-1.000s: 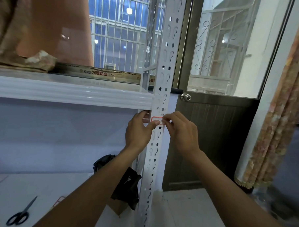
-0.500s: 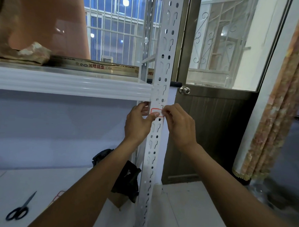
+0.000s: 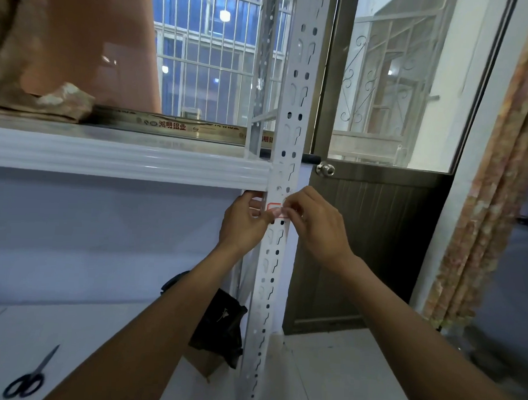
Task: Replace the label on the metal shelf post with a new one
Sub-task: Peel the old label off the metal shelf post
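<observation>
One small white rectangular label (image 3: 274, 207) with a red border sat on the front face of the white perforated metal shelf post (image 3: 291, 110), just below where the one white ribbed metal shelf (image 3: 122, 160) met it. Two hands worked at it. The left hand (image 3: 243, 221) held the shelf post from its left side: its fingers curled round behind the edge and its thumb lay across the lower part of the label, pressing it to the metal. The right hand (image 3: 317, 225) came in from the other side with its fingers bent, and its thumb and forefinger tips pinched the label's right end. Whether that end was stuck down or lifted could not be told.

One pair of black-handled scissors (image 3: 26, 378) lay on the lower white surface at the left, well apart from the hands. One crumpled black bag (image 3: 221, 325) slumped beside the foot of the post. On the shelf lay one long cardboard carton (image 3: 169, 124) printed with red characters. To the right stood one dark brown door (image 3: 376, 241) with one round silver knob (image 3: 325, 170), and one patterned orange curtain (image 3: 496, 179) hung beyond it.
</observation>
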